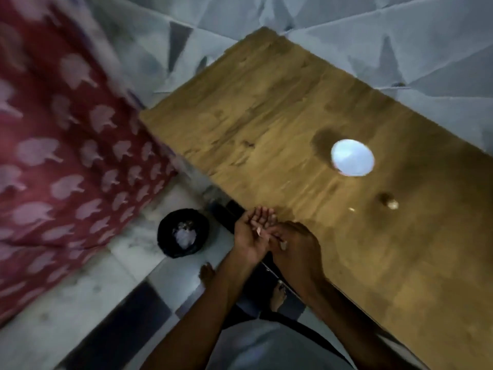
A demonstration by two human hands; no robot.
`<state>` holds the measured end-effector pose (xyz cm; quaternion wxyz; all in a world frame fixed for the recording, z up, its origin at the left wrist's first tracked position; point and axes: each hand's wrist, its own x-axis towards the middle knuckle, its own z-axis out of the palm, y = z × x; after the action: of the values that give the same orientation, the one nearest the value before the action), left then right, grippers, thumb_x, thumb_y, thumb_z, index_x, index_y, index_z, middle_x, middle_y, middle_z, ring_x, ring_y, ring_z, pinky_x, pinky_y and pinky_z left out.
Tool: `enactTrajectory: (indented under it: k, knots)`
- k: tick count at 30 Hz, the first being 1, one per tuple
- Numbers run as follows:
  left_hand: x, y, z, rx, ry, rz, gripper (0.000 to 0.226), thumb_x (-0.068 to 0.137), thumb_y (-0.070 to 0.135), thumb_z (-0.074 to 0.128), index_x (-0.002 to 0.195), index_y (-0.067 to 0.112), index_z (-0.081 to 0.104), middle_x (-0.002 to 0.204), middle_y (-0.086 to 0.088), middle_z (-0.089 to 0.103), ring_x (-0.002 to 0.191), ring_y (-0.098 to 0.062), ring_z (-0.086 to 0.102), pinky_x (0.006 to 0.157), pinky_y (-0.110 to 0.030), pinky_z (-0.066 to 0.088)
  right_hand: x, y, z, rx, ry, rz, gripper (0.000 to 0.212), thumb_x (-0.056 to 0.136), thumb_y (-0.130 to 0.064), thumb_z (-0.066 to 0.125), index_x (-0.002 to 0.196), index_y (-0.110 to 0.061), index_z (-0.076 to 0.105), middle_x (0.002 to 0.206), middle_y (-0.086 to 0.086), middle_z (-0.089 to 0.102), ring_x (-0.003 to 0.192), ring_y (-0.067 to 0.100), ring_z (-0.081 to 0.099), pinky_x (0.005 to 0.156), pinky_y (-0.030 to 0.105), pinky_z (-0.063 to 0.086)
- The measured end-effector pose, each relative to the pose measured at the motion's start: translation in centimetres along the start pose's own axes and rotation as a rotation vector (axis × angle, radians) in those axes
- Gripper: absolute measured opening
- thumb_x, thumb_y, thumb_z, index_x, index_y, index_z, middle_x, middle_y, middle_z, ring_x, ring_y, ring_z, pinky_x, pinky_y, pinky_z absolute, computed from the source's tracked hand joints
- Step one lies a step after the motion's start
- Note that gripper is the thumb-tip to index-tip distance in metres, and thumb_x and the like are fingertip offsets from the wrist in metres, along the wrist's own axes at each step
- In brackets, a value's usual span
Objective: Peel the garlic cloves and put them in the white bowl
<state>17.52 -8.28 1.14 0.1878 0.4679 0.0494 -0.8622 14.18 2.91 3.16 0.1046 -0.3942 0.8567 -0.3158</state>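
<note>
A white bowl [352,158] stands on the wooden table [266,116], right of middle. One garlic clove [392,204] lies on the table just in front of the bowl, with a small pale scrap [352,209] to its left. At the table's near left edge, my left hand [250,236] is palm up and cupped, with bits of garlic peel [258,231] lying in it. My right hand [298,244] is back up beside it. Its fingers reach into the left palm, and the blur hides whether they pinch anything.
A black bin [182,233] with white scraps inside stands on the tiled floor left of my hands. A red patterned cloth [66,156] fills the left side. My bare feet show under the table edge. The whole frame is motion-blurred.
</note>
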Motion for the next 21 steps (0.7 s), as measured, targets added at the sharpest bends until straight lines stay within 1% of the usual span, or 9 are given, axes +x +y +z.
enactTrajectory:
  k: [1,3,6,11,13,16,18,19,21]
  knots:
    - [-0.1,1.7,-0.8,-0.027,0.001,0.015,0.035,0.099,0.011,0.042,0.074,0.001,0.065,0.061,-0.009,0.067,0.053,-0.021,0.069,0.049,-0.027,0.057,0.5,-0.8,1.1,0.039,-0.011,-0.018,0.018,0.088,-0.022,0.054,0.091,-0.022,0.072,0.092,-0.005,0.069,0.082,0.014,0.06,0.071,0.034,0.054]
    - [0.6,6.0,-3.2,-0.11,-0.008,0.058,0.046,0.099,0.012,0.043,0.063,0.001,0.07,0.063,-0.01,0.068,0.055,-0.022,0.069,0.049,-0.028,0.057,1.9,-3.2,4.8,0.103,-0.081,-0.066,0.02,0.086,-0.007,0.064,0.096,-0.022,0.072,0.099,-0.005,0.068,0.089,0.013,0.06,0.077,0.031,0.052]
    - [2.2,12.7,-7.2,-0.247,-0.001,0.136,0.053,0.1,0.012,0.04,0.061,-0.003,0.072,0.067,-0.014,0.07,0.058,-0.026,0.071,0.051,-0.033,0.059,4.1,-7.1,10.8,0.221,-0.202,-0.081,0.02,0.089,-0.006,0.065,0.098,-0.021,0.072,0.101,-0.005,0.069,0.092,0.011,0.062,0.08,0.027,0.051]
    - [11.7,24.3,-17.7,-0.238,0.182,0.179,0.033,0.1,0.013,0.035,0.093,-0.005,0.062,0.075,-0.017,0.072,0.064,-0.027,0.072,0.057,-0.033,0.06,6.9,-11.1,26.7,0.404,-0.353,0.005,0.024,0.099,-0.018,0.053,0.113,-0.012,0.071,0.112,-0.008,0.068,0.106,-0.003,0.061,0.091,0.019,0.049]
    - [18.0,28.0,-23.2,-0.225,0.241,0.186,0.034,0.1,0.013,0.031,0.097,-0.005,0.06,0.08,-0.018,0.073,0.07,-0.028,0.073,0.063,-0.034,0.061,6.9,-10.3,34.9,0.456,-0.46,0.051,0.035,0.101,-0.03,0.047,0.123,-0.012,0.067,0.123,-0.007,0.065,0.117,0.0,0.058,0.099,0.022,0.046]
    - [28.0,32.3,-31.1,-0.223,0.265,0.145,0.027,0.097,0.01,0.036,0.095,-0.003,0.059,0.088,-0.016,0.069,0.082,-0.026,0.066,0.083,-0.035,0.054,6.5,-7.3,47.0,0.525,-0.595,0.166,0.046,0.1,-0.038,0.045,0.132,-0.009,0.061,0.134,-0.002,0.061,0.127,0.005,0.053,0.107,0.024,0.041]
    - [34.7,34.1,-36.1,-0.18,0.228,0.125,0.009,0.081,0.008,0.052,0.089,0.005,0.054,0.087,-0.011,0.058,0.077,-0.018,0.057,0.079,-0.027,0.046,6.2,-4.3,55.0,0.559,-0.645,0.244,0.049,0.099,-0.039,0.047,0.136,-0.008,0.057,0.138,-0.001,0.058,0.13,0.003,0.051,0.106,0.018,0.039]
    - [37.8,34.4,-38.6,-0.16,0.219,0.125,0.008,0.083,0.012,0.051,0.089,0.007,0.053,0.087,-0.011,0.057,0.075,-0.018,0.058,0.075,-0.025,0.045,5.7,-2.6,58.7,0.569,-0.676,0.249,0.047,0.1,-0.037,0.049,0.138,-0.009,0.055,0.139,-0.001,0.057,0.131,0.003,0.05,0.106,0.016,0.038]
    - [42.8,35.1,-42.5,-0.156,0.29,0.104,0.035,0.1,0.027,0.029,0.099,0.006,0.057,0.088,-0.014,0.068,0.074,-0.022,0.07,0.077,-0.032,0.052,5.7,0.8,65.4,0.572,-0.739,0.256,0.045,0.101,-0.032,0.048,0.143,-0.013,0.05,0.146,0.0,0.051,0.136,0.005,0.045,0.109,0.018,0.035]
